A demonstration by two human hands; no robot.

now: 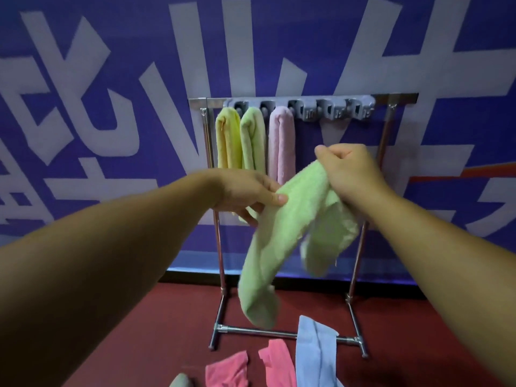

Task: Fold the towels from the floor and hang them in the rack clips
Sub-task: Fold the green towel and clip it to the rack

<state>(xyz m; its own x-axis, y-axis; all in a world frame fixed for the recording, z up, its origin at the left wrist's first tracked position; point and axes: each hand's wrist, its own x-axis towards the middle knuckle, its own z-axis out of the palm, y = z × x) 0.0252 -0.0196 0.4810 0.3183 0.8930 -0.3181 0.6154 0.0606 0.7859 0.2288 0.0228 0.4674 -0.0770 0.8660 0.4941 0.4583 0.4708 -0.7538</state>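
Note:
I hold a light green towel (282,224) in the air in front of the metal rack (354,275). My left hand (245,194) pinches its left edge between thumb and fingers. My right hand (349,169) grips its upper end in a fist, and the cloth droops in two hanging lobes. On the rack's grey clip bar (335,107) hang a yellow towel (227,138), a green towel (252,138) and a pink towel (282,141); the clips to their right are empty.
On the red floor (139,344) by the rack's base lie a light blue towel (312,356), two pink towels (227,372) (279,361) and a grey-green one (181,381) at the bottom edge. A blue wall with white lettering (111,107) stands behind the rack.

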